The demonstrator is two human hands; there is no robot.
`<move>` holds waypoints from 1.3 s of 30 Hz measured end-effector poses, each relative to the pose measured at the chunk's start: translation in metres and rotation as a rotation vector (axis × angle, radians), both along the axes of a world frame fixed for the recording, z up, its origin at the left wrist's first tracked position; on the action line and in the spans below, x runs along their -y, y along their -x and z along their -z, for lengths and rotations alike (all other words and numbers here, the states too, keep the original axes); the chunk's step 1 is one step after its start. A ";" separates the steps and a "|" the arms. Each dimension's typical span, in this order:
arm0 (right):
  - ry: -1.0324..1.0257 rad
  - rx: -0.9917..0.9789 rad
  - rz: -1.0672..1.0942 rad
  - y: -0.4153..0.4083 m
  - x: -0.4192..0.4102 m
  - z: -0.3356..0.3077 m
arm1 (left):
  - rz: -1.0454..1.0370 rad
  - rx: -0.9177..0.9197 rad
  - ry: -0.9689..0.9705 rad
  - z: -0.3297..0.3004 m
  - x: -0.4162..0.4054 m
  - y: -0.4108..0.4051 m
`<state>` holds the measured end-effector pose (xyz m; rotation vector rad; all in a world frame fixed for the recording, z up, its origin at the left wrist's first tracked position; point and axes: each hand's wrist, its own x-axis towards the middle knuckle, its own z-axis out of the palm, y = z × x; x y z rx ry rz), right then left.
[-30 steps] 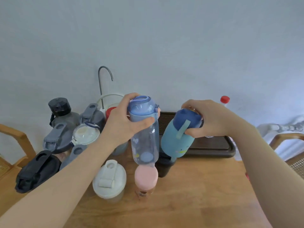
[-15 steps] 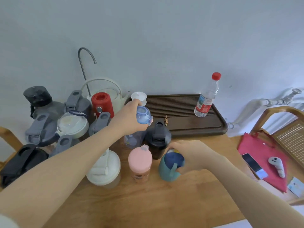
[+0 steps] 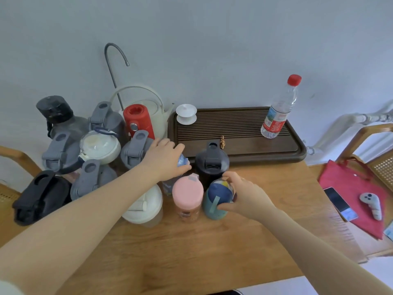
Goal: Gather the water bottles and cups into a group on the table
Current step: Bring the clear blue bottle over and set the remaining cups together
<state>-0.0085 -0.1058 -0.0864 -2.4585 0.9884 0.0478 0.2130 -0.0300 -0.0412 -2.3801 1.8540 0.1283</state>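
Many bottles and cups crowd the left half of the wooden table [image 3: 191,252]. My left hand [image 3: 165,161] grips the blue lid of a clear bottle [image 3: 183,162], which stands behind a pink-lidded bottle [image 3: 187,193]. My right hand [image 3: 244,194] holds a teal bottle with a navy lid [image 3: 217,199], standing on the table right of the pink one. A black bottle [image 3: 211,161] stands just behind them. A white-lidded cup [image 3: 146,209] sits under my left forearm. A clear water bottle with a red cap [image 3: 278,109] stands alone on the dark tray [image 3: 234,128].
Grey and black jugs [image 3: 61,150] and a red flask [image 3: 139,120] fill the far left, by a white kettle [image 3: 148,103]. A small white lidded cup [image 3: 186,113] sits on the tray. A chair at the right holds a red cloth [image 3: 357,188], a phone and a controller.
Both bottles came down from mid-air onto the table. The teal bottle now stands beside the pink one, the clear blue-lidded bottle behind it. The camera tilted down and right.
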 end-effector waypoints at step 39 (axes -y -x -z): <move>-0.522 0.552 0.212 -0.008 -0.052 0.070 | -0.367 0.379 0.410 0.089 -0.139 0.078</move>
